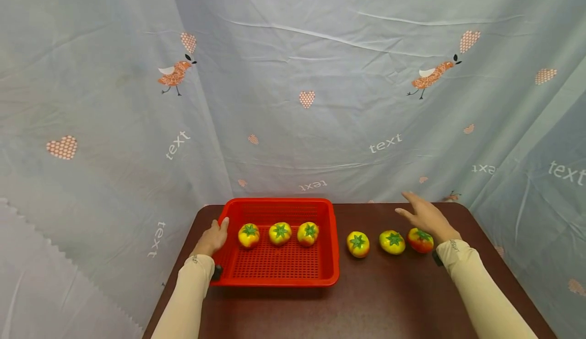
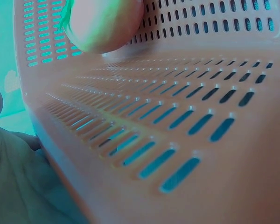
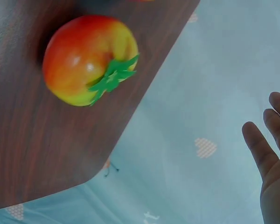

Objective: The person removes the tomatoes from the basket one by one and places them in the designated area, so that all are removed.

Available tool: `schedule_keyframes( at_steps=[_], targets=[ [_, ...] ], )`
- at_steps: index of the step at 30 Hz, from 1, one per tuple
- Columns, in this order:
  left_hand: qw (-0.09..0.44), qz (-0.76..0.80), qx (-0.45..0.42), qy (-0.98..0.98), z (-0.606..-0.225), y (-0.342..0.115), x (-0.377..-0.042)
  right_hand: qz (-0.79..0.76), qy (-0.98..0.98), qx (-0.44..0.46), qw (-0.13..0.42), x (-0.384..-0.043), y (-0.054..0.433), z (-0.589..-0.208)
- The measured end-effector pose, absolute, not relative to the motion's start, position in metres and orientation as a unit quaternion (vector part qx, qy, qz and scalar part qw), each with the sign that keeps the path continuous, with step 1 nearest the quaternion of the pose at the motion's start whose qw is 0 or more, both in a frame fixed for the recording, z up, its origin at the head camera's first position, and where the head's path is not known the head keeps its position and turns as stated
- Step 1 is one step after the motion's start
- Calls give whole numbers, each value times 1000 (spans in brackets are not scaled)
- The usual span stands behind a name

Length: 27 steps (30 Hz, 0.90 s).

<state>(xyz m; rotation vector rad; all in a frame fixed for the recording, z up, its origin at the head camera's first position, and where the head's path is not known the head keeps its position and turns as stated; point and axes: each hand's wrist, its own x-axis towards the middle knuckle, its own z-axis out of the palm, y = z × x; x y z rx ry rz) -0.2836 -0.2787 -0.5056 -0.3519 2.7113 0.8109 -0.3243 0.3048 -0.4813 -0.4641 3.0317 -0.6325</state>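
Observation:
In the head view my left hand (image 1: 212,238) touches the left rim of a red plastic basket (image 1: 274,281), thumb and fingers spread apart; no finger shows curled over the rim. Three yellow-red tomatoes with green star-shaped tops, the left (image 1: 248,236), middle (image 1: 280,233) and right (image 1: 308,234), sit in a row inside. On the table to the basket's right lie three more, a near-left tomato (image 1: 358,244), a middle tomato (image 1: 391,242) and a redder tomato (image 1: 420,241). Above and behind the redder one hovers my right hand (image 1: 428,218), fingers extended, holding nothing.
The dark brown table (image 1: 384,298) ends at the back against a grey-blue patterned curtain (image 1: 284,140), which also hangs along both sides. Slots pierce the basket's walls and floor. Dark wrist devices show under both sleeves.

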Motion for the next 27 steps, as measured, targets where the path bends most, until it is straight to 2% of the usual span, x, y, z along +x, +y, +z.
schedule_keyframes(
  at_steps=[9, 27],
  targets=[
    [144, 282, -116, 941, -506, -279, -285, -209, 966, -152, 9, -330, 286, -477],
    [142, 283, -117, 941, -506, -280, -285, -208, 957, -202, -18, -343, 246, -468]
  ],
)
